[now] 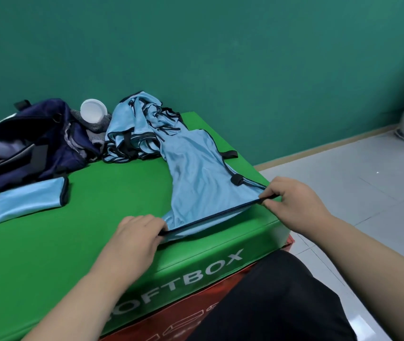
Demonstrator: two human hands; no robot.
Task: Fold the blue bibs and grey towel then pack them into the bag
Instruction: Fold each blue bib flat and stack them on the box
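Near the front edge of the green box (pixel 78 244) I have one blue bib (pixel 196 173) stretched by its dark hem. My left hand (pixel 134 239) pinches the hem's left end and my right hand (pixel 292 203) pinches the right end, both closed on the binding, so the hem runs taut between them, slanting up toward the right corner of the box. The bib's long axis runs away from me, from that hem back toward the pile of bibs (pixel 137 129) at the rear of the box, and its far end lies on the pile's near edge.

I judge the coming fold turns on that: the cloth lies beyond both hands, so the hem must travel away from me, or the bib must first be drawn clear of the pile. Neither hand is clearly nearer.

One folded bib (pixel 26 203) lies at the box's left side, touching the bag (pixel 23 148). Grey towel (pixel 95 134) shows between bag and pile, under a white cup (pixel 92 110).
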